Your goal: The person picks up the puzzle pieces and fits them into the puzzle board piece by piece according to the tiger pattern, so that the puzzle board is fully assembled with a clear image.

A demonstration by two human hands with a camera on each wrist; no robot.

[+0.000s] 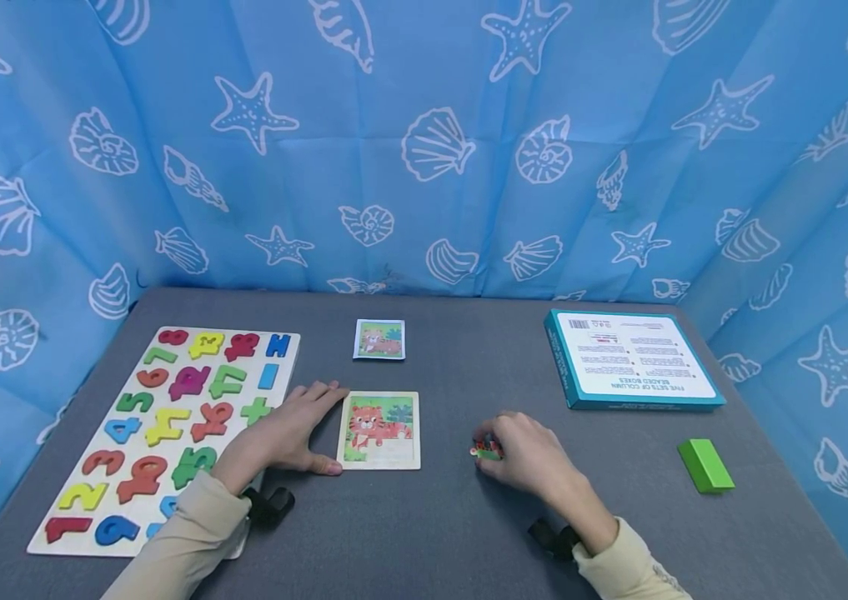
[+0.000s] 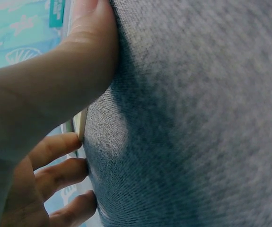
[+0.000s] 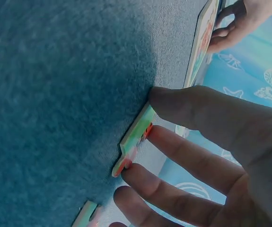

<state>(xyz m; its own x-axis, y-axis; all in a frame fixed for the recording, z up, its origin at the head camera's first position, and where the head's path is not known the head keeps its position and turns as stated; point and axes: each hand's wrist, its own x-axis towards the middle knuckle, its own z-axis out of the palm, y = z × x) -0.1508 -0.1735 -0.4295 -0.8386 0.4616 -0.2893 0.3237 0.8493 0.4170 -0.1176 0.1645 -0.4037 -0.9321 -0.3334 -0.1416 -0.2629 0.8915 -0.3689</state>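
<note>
A square tiger jigsaw puzzle (image 1: 381, 425) in a pale tray lies mid-table, with a bare patch at its lower right. My left hand (image 1: 292, 433) rests at its left side, thumb by the lower corner and fingers by the upper one. In the left wrist view those fingers (image 2: 62, 172) look loosely bent, their tips near the grey cloth. To the right, my right hand (image 1: 524, 450) pinches a green and red puzzle piece (image 3: 138, 127) between thumb and fingertips. Whether that piece touches the table is unclear. A second piece (image 3: 84, 215) lies close by, partly cut off by the frame.
A number board (image 1: 112, 425) with colourful digits lies left, partly under the left forearm. Behind the puzzle is a small tiger picture card (image 1: 379, 340). A teal-edged box (image 1: 634, 358) stands at back right, with a green block (image 1: 705, 465) nearer. A blue shell-patterned curtain (image 1: 424, 150) surrounds the table.
</note>
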